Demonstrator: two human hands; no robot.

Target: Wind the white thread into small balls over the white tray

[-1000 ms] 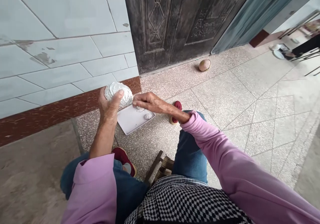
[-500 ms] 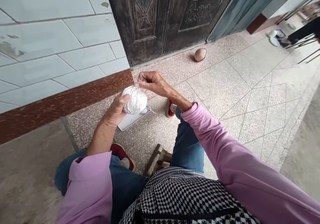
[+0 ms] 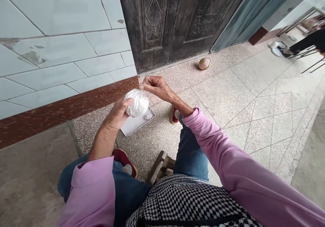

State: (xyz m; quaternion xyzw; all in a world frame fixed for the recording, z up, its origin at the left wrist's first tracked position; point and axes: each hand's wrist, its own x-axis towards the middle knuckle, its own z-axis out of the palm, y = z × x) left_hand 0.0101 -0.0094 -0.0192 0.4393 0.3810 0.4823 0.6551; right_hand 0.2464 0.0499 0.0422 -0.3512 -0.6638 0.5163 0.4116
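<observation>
A ball of shiny white string [image 3: 138, 103] rests in my left hand [image 3: 115, 113], whose fingers wrap around its left side with the thumb on top. My right hand [image 3: 158, 89] is closed in a pinch just above the ball's upper right edge. Its fingertips hold what looks like a strand of the white string, too fine to follow clearly. Under the ball, a shallow white tray [image 3: 129, 130] lies on the floor, partly hidden by the left hand and the ball. Inside the tray sits a small whitish tuft [image 3: 148, 116].
A round pinkish object with a gold band [image 3: 204, 63] lies near the dark carved door [image 3: 175, 24]. At left is a tiled wall [image 3: 76, 44]. Beneath me is a low wooden stool [image 3: 158, 167]. Far right, a person's dark-clothed leg [image 3: 303, 43] shows beside chair legs.
The right hand has shifted slightly up and away from the ball. The ball has turned a little in the left hand. The view has tilted, showing more of the tray and its tuft.
</observation>
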